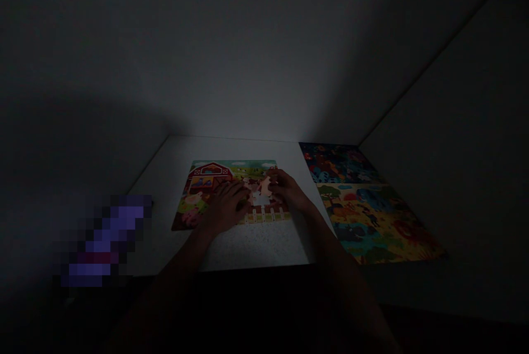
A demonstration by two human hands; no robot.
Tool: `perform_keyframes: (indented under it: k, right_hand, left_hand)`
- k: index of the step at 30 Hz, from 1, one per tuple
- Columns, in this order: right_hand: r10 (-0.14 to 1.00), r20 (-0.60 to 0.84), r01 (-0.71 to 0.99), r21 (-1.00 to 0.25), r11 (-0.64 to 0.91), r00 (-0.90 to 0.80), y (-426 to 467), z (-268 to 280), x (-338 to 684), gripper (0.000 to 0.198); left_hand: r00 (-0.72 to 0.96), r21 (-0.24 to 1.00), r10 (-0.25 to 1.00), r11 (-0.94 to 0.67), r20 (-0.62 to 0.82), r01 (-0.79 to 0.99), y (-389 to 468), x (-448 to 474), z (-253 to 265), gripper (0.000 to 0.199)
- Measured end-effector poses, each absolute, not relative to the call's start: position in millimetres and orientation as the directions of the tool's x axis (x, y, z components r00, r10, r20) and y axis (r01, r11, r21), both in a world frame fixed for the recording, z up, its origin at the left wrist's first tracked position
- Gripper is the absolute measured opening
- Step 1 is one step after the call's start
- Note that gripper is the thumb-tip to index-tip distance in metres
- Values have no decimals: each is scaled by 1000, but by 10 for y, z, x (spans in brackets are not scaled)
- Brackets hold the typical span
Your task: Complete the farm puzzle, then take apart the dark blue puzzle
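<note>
Lying spread, left hand (226, 206) touches one puzzle (212, 171), right hand (286, 190) curls, grip unclear, near two pictures (336, 162) (374, 222).

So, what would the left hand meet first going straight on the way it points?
The left hand would probably first meet the flat, rectangular, red-and-green farm-scene puzzle beneath it; dim light leaves depth unclear.

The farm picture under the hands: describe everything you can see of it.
The farm picture is a flat sheet, apparently card, lying on the white table. A red barn fills its upper left, with a pink animal at the lower left, green fields along the top and a pale fence along the bottom right. A pale gap shows between the left hand and the right hand, both seemingly touching the picture. Dim light hides finer detail.
</note>
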State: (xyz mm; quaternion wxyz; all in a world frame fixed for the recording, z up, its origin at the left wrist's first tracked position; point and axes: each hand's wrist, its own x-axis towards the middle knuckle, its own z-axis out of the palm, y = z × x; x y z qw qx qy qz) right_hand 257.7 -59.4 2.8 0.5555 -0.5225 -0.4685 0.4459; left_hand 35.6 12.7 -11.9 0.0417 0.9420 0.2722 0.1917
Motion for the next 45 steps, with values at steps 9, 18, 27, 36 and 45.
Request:
perform_keyframes:
  k: [9, 18, 27, 36, 45]
  right_hand:
    - [971, -24, -17, -1000, -20, 239, -602, 32, 2611, 36]
    - [980, -84, -69, -995, -72, 183, -609, 12, 2559, 47]
    - [939, 23, -18, -999, 31, 343, -588, 66, 2600, 40]
    - [808, -9, -183, -976, 122, 590, -566, 42, 2736, 40]
    - [910, 23, -132, -988, 85, 414, -573, 58, 2668, 55]
  left_hand:
    - [774, 201, 530, -848, 348, 490, 129, 353, -128, 29]
    - [772, 217, 537, -843, 340, 492, 121, 348, -126, 33]
    - [773, 236, 530, -848, 348, 475, 123, 347, -117, 28]
    - [784, 231, 523, -852, 334, 469, 146, 341, -137, 28]
    - [782, 208, 525, -851, 335, 482, 154, 341, -160, 29]
